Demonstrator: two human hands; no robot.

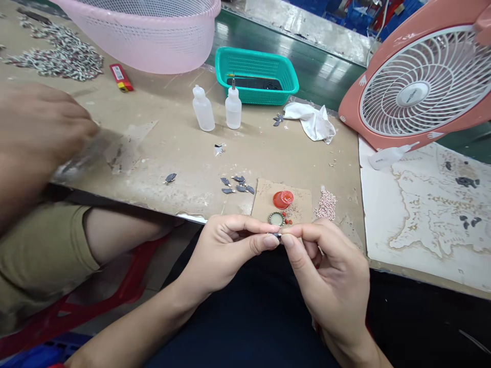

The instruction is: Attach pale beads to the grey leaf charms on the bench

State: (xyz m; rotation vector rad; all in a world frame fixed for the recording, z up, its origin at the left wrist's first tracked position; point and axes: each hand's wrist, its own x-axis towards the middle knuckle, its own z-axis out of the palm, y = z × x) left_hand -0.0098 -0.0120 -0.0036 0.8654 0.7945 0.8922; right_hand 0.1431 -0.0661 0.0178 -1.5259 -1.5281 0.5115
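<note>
Between the thumb and forefinger of my left hand [233, 245] is a small dark grey leaf-shaped piece [276, 235]. My right hand [326, 266] pinches at the piece's right end, where a tiny pale bit shows; what exactly its fingertips grip is too small to make out. Just beyond my fingers lie a bottle cap [276, 219] with pale contents, some small red beads [287, 220] and a red cup [283, 199] on a cardboard square [264, 194]. A pile of tiny pinkish beads [326, 205] is beyond my right hand. Several similar grey pieces [238, 187] lie to the left.
At the left, another person's blurred hand [42, 133] reaches over the table. Two plastic dropper bottles [233, 108] stand before a green basket [257, 97]. A pink basket [180, 46], a lighter [121, 77], a white cloth [312, 121] and a fan [412, 94] line the back.
</note>
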